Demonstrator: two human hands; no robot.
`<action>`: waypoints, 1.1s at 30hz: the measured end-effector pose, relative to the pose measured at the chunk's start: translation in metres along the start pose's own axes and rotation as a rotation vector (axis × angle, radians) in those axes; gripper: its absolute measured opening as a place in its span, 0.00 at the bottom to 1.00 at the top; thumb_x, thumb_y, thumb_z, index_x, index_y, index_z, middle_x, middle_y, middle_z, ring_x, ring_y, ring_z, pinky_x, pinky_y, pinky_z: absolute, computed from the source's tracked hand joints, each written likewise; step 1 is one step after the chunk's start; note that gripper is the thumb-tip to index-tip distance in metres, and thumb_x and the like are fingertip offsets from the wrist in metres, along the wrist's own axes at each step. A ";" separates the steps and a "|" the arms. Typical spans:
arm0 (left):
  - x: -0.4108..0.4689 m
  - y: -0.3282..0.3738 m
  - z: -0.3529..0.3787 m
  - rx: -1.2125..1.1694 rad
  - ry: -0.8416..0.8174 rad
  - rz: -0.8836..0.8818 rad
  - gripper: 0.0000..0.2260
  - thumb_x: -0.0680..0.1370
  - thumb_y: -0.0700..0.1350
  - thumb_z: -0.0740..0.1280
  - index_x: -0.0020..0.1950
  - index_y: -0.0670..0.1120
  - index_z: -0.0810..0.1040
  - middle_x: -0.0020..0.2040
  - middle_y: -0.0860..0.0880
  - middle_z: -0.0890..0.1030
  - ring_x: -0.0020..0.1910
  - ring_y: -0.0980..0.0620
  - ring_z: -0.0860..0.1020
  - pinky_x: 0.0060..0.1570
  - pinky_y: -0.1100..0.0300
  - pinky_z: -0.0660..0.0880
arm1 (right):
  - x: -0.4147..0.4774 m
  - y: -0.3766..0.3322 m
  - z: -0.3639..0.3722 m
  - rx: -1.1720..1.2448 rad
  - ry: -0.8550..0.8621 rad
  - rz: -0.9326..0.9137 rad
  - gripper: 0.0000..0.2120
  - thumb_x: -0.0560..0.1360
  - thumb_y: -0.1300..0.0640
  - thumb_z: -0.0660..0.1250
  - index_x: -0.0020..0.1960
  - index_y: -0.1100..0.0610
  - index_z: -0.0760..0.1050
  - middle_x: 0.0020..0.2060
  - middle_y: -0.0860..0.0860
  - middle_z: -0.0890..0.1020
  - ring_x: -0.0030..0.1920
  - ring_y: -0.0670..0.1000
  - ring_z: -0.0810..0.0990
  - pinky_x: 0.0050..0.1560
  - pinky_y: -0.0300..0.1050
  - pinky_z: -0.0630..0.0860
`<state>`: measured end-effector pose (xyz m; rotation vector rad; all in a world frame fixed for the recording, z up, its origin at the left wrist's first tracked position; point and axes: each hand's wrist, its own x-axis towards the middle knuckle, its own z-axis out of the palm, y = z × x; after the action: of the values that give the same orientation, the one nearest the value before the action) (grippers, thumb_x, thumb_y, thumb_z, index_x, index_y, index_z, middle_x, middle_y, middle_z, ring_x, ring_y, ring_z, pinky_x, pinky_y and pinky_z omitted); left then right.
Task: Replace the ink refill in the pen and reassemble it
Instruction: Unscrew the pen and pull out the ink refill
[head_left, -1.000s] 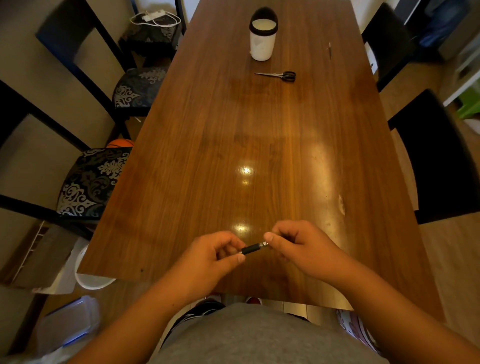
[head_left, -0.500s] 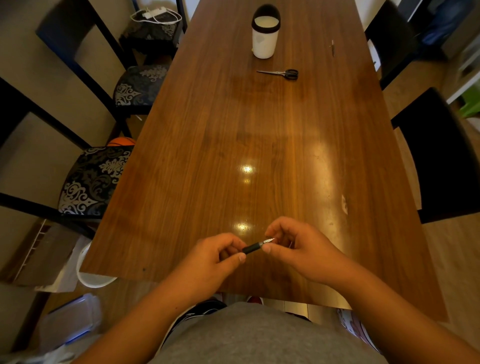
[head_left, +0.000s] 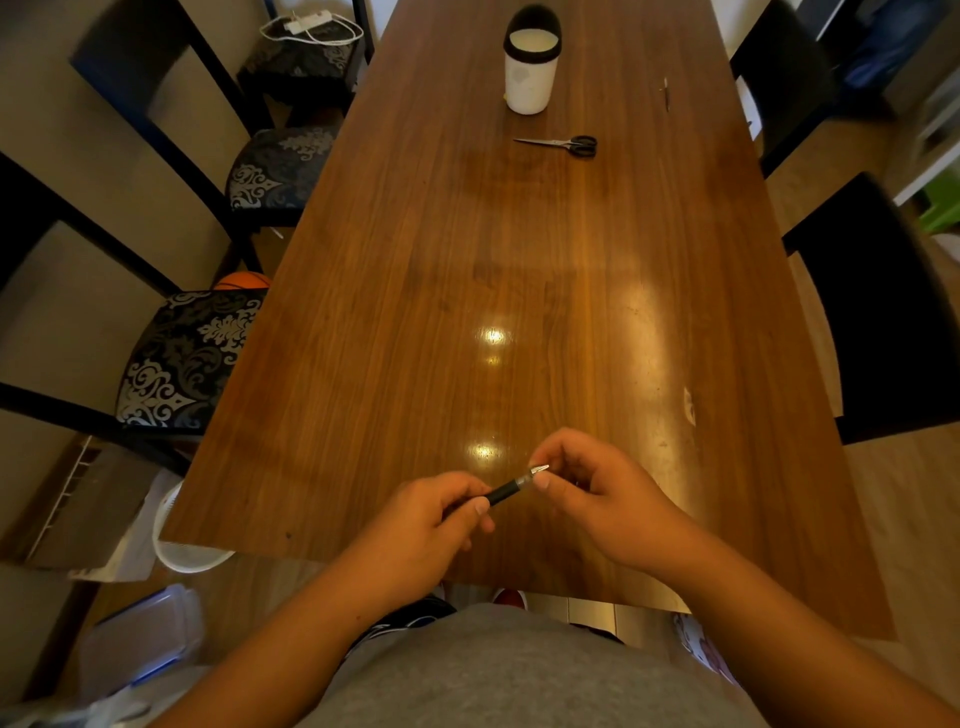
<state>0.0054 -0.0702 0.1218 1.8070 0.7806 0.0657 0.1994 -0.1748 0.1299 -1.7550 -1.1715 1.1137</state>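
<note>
A long wooden table (head_left: 467, 270) fills the view, glossy with lamp reflections, with dark chairs along both long sides. Taking the pen (head_left: 511, 487) as the landmark: it is held in the air just above the table's near end, slanting up toward the right, black barrel lower left and silver tip upper right.

The left hand (head_left: 431, 525) is closed around the pen's black barrel, thumb and forefinger pinching it near the middle, so the rear end is hidden in the fist. The right hand (head_left: 597, 499) pinches the silver tip between thumb and forefinger, the other fingers loosely curled. Whether the tip is screwed on or loose cannot be told.

Far beyond the pen, at the table's other end, stands a white cup (head_left: 531, 67) with a black rim. Scissors (head_left: 563, 144) lie just nearer than the cup, blades pointing left. A thin stick-like item (head_left: 666, 93), too small to identify, lies far beyond the pen to the right.
</note>
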 end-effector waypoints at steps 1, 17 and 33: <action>0.000 0.000 0.000 -0.006 -0.001 -0.003 0.13 0.80 0.46 0.62 0.45 0.65 0.77 0.43 0.58 0.84 0.36 0.59 0.80 0.39 0.62 0.75 | 0.000 -0.001 0.001 0.052 0.008 0.009 0.06 0.77 0.57 0.67 0.46 0.45 0.76 0.36 0.47 0.79 0.36 0.48 0.78 0.37 0.45 0.76; 0.022 -0.018 -0.013 -0.104 0.029 -0.082 0.09 0.80 0.46 0.63 0.46 0.59 0.79 0.44 0.56 0.84 0.36 0.59 0.80 0.39 0.64 0.73 | 0.031 0.007 -0.003 0.364 0.242 0.161 0.03 0.76 0.63 0.67 0.48 0.59 0.79 0.39 0.57 0.84 0.34 0.47 0.82 0.32 0.39 0.78; 0.060 -0.055 -0.043 -0.170 0.017 -0.297 0.06 0.79 0.44 0.65 0.47 0.54 0.79 0.40 0.52 0.84 0.33 0.61 0.78 0.41 0.59 0.76 | 0.104 0.116 0.012 -0.551 0.224 0.433 0.06 0.72 0.54 0.69 0.39 0.47 0.73 0.28 0.41 0.74 0.29 0.37 0.70 0.24 0.34 0.61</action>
<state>0.0086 0.0066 0.0712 1.5175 1.0169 -0.0465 0.2445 -0.1118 -0.0055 -2.5777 -1.0460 0.8349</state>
